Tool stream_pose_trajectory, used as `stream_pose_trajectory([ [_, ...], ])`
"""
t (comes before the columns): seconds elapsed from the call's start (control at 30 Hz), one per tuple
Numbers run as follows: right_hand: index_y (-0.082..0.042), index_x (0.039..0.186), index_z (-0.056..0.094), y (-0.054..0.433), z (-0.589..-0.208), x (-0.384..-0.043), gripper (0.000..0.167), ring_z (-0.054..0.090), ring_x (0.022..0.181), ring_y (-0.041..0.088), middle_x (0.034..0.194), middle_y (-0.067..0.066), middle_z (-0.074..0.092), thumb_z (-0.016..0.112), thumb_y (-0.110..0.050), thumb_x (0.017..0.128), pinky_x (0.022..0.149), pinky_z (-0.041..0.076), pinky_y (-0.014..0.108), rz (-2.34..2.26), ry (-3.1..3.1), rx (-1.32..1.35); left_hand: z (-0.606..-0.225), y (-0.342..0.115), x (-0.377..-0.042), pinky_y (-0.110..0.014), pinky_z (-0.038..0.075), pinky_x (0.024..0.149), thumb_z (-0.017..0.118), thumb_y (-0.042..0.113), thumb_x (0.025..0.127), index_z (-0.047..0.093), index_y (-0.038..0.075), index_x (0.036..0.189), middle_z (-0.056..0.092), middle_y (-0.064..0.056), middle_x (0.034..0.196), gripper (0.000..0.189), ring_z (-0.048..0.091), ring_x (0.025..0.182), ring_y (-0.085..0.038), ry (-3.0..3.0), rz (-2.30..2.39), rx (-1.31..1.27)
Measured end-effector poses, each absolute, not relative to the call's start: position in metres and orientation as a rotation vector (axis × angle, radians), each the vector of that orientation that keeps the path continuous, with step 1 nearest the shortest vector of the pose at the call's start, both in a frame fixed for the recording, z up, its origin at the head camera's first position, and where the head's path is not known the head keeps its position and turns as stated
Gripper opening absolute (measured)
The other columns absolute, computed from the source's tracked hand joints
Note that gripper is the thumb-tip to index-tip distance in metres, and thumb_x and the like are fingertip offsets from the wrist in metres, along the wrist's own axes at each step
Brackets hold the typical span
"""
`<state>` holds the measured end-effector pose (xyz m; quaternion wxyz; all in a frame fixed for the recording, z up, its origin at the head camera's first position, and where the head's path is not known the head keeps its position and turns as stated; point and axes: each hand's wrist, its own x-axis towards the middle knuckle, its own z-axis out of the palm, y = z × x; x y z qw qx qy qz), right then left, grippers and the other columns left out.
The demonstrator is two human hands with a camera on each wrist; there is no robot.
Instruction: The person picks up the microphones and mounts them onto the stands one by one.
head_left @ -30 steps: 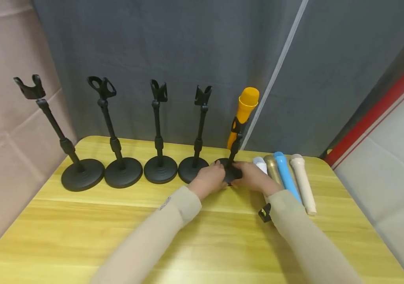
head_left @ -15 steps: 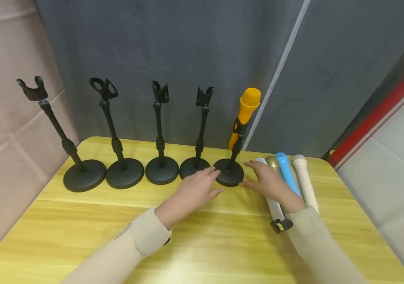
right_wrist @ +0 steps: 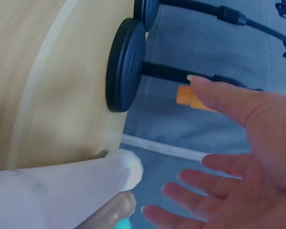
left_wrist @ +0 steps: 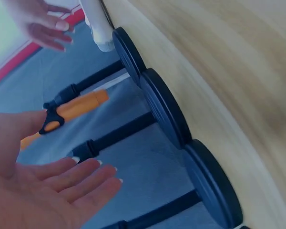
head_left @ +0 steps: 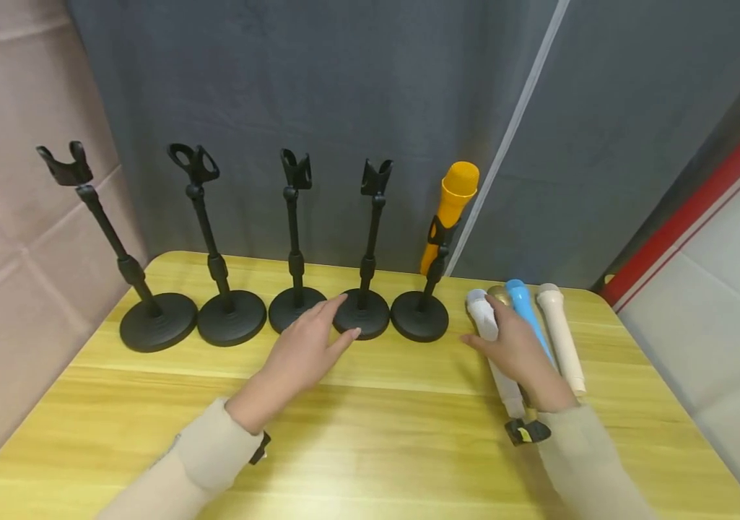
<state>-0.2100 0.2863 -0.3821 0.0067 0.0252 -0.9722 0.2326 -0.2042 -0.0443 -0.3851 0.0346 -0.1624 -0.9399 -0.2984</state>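
Note:
Several black tabletop microphone stands line the back of the table; the rightmost stand (head_left: 419, 318) carries a yellow-orange microphone (head_left: 459, 184) tilted in its clip. My left hand (head_left: 298, 354), fingers spread and holding nothing, hovers in front of the middle stand (head_left: 294, 238). On the right, my right hand (head_left: 519, 350) is over a group of microphones, its fingers straight and apart. Nearest to it lies a white microphone (head_left: 506, 393); beside that are a gold one (head_left: 498, 293), partly hidden by the hand, a blue one (head_left: 525, 307) and a beige one (head_left: 561, 339).
The wooden table (head_left: 370, 448) reaches back to a grey curtain (head_left: 357, 87). Two more stands, the far-left stand (head_left: 158, 321) and its neighbour (head_left: 232, 318), have bare clips. A pale wall (head_left: 19, 253) borders the left, and a red strip (head_left: 701, 209) runs along the right.
Both hands have let go of the rightmost stand's base. The left hand has moved left and toward me; the right hand has moved right, over the lying microphones.

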Motion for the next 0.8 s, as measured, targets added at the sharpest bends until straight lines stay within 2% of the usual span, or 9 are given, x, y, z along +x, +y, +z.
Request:
stream_pose_trajectory([
  [0.17,0.003,0.159,0.023,0.296,-0.388,-0.212,0.09,0.035,0.143,0.053,0.161,0.03,0.03,0.071,-0.037,0.094,0.112,0.038,0.066,0.727,-3.028,0.037,-0.385,-0.053,-0.213,-0.058,0.038,0.117,0.059,0.047,0.1,0.032,0.016,0.159,0.042,-0.008,0.16,0.071,0.042,0.147,-0.033,-2.837,-1.227,-0.411],
  [0.37,0.006,0.156,0.029,0.3,-0.392,-0.214,0.086,0.039,0.14,0.054,0.158,0.031,0.035,0.07,-0.038,0.094,0.111,0.039,0.065,0.66,-3.04,0.015,-0.383,-0.057,-0.225,-0.057,0.039,0.117,0.058,0.045,0.101,0.021,0.018,0.162,0.038,-0.009,0.162,0.076,0.039,0.149,-0.033,-2.754,-1.486,-0.388],
  [0.47,0.007,0.154,0.032,0.3,-0.393,-0.215,0.085,0.044,0.136,0.055,0.154,0.033,0.04,0.071,-0.039,0.093,0.108,0.043,0.064,0.609,-3.04,-0.006,-0.38,-0.057,-0.231,-0.055,0.039,0.118,0.058,0.044,0.101,0.022,0.017,0.161,0.038,-0.009,0.162,0.075,0.038,0.149,-0.032,-2.73,-1.523,-0.402],
  [0.6,0.008,0.149,0.04,0.3,-0.393,-0.216,0.081,0.055,0.123,0.055,0.141,0.035,0.052,0.072,-0.039,0.092,0.097,0.05,0.062,0.537,-3.026,-0.02,-0.375,-0.053,-0.238,-0.053,0.039,0.119,0.059,0.044,0.101,0.027,0.016,0.16,0.039,-0.009,0.162,0.072,0.039,0.149,-0.031,-2.718,-1.495,-0.446],
  [0.73,0.007,0.14,0.05,0.299,-0.394,-0.217,0.072,0.064,0.106,0.049,0.123,0.032,0.064,0.074,-0.039,0.09,0.085,0.053,0.057,0.493,-3.009,-0.009,-0.369,-0.047,-0.246,-0.055,0.038,0.118,0.059,0.045,0.101,0.028,0.019,0.16,0.038,-0.008,0.162,0.072,0.038,0.15,-0.029,-2.722,-1.482,-0.464],
  [0.8,0.008,0.136,0.051,0.297,-0.395,-0.218,0.069,0.066,0.103,0.046,0.118,0.031,0.066,0.075,-0.038,0.09,0.083,0.054,0.056,0.497,-3.015,-0.016,-0.366,-0.044,-0.249,-0.055,0.038,0.119,0.059,0.045,0.101,0.028,0.018,0.159,0.039,-0.008,0.162,0.071,0.038,0.15,-0.03,-2.72,-1.476,-0.462],
])
